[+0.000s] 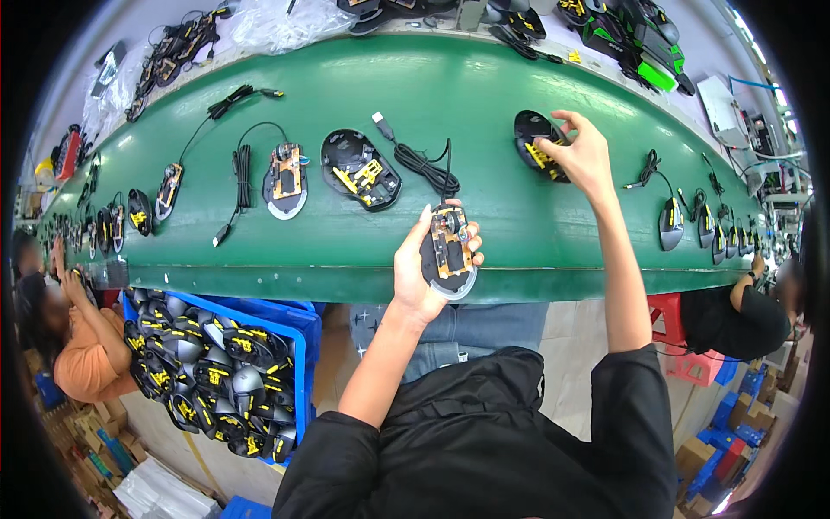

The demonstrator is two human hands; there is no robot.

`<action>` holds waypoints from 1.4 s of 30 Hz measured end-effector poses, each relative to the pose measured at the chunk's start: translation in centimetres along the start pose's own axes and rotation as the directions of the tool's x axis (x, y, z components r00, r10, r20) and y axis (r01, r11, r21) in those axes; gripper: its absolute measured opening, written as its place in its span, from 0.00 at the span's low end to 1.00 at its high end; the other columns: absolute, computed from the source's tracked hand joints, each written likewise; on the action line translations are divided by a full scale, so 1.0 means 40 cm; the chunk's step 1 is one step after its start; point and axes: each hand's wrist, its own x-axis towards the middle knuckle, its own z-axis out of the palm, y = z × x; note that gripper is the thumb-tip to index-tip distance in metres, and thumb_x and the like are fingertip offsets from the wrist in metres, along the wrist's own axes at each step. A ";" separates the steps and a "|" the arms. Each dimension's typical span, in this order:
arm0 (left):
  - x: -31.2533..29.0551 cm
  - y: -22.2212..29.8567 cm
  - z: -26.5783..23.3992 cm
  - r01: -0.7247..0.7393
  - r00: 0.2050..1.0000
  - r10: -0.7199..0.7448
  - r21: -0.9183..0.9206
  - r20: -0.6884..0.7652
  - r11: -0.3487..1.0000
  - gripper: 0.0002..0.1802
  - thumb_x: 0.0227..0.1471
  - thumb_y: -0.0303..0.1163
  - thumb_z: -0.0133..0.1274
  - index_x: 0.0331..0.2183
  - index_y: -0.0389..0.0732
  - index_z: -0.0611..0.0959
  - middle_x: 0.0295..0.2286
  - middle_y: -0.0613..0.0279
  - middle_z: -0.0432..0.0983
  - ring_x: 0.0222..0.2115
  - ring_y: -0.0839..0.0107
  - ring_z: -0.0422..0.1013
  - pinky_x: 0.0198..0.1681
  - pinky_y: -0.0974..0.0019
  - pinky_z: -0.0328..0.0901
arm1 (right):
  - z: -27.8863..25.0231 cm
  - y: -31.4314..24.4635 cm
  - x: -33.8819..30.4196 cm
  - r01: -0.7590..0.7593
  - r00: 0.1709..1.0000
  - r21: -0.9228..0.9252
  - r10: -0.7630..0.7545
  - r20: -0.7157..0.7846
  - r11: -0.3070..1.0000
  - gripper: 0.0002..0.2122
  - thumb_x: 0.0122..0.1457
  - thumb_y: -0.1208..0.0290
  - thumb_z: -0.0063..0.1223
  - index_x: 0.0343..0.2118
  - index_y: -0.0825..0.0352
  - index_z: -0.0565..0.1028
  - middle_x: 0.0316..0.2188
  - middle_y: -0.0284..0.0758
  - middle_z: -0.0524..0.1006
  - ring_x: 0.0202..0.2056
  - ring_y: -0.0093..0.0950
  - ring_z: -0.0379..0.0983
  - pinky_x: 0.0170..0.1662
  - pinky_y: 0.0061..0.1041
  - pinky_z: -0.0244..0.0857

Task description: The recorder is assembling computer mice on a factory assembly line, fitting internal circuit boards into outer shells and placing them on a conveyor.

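My left hand is wrapped around an open computer mouse base, held just above the belt's near edge. Its tan circuit board faces up, and a black cable runs from it to a white USB plug on the belt. Farther right, my right hand grips a black mouse top shell by its edge, thumb over its yellow inner pieces. Left of the cable lies another top shell, hollow side up with yellow parts. Beyond it rests a second mouse base with its cable bundled.
A green conveyor belt crosses the view, with more mice along both ends. At lower left, a blue crate is filled with mouse shells. Co-workers sit at left and right. Mouse parts cover the far shelf.
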 end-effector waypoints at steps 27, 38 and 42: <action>0.018 -0.058 0.047 -0.333 0.913 0.408 0.555 -0.013 0.762 0.23 0.69 0.44 0.25 0.54 0.43 0.67 0.49 0.61 0.69 0.48 0.71 0.69 0.52 0.65 0.66 | 0.114 -0.267 -0.423 0.313 0.949 0.459 -0.254 -0.187 0.832 0.29 0.47 0.70 0.62 0.56 0.67 0.72 0.57 0.55 0.63 0.57 0.48 0.64 0.58 0.40 0.61; -0.024 -0.054 0.069 -0.419 0.908 0.319 0.564 0.273 0.711 0.44 0.65 0.59 0.24 0.66 0.33 0.45 0.66 0.53 0.43 0.66 0.65 0.41 0.67 0.63 0.37 | 0.150 -0.273 -0.471 0.266 0.964 0.566 -0.201 -0.176 0.781 0.24 0.61 0.70 0.50 0.59 0.71 0.65 0.64 0.55 0.54 0.64 0.48 0.55 0.63 0.39 0.52; -0.022 -0.051 0.064 -0.544 0.822 0.441 0.723 0.359 0.425 0.43 0.62 0.47 0.46 0.64 0.27 0.49 0.64 0.45 0.48 0.64 0.64 0.48 0.66 0.62 0.42 | 0.157 -0.242 -0.454 0.276 0.958 0.592 -0.265 -0.107 0.757 0.30 0.61 0.68 0.50 0.65 0.71 0.54 0.65 0.56 0.50 0.65 0.52 0.49 0.64 0.41 0.49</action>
